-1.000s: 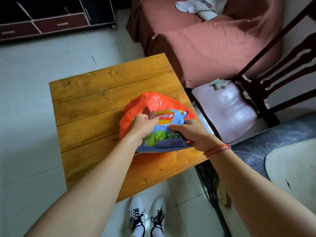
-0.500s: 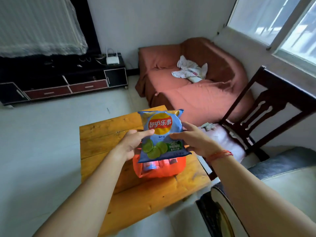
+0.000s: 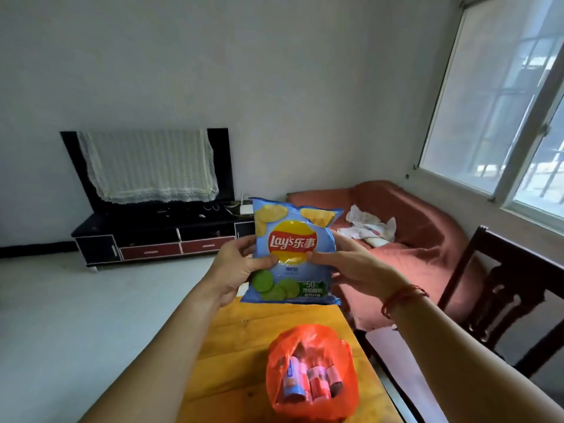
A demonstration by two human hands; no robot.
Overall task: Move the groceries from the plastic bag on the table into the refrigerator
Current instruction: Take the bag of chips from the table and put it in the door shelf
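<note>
Left hand (image 3: 241,270) and right hand (image 3: 351,271) pinch the Lay's chip bag (image 3: 293,248) by its sides, upright above the table's (image 3: 244,346) far edge. Carry it lightly, uncrushed; small containers (image 3: 317,386) wait in the orange plastic bag (image 3: 346,374) near the right edge.

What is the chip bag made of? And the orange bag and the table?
The chip bag looks like shiny plastic film: it has a sheen and crinkles at the edges. The orange bag seems to be thin, soft plastic: light glows through it and it bunches in folds. The table looks like varnished wood: plank seams and grain show.
</note>
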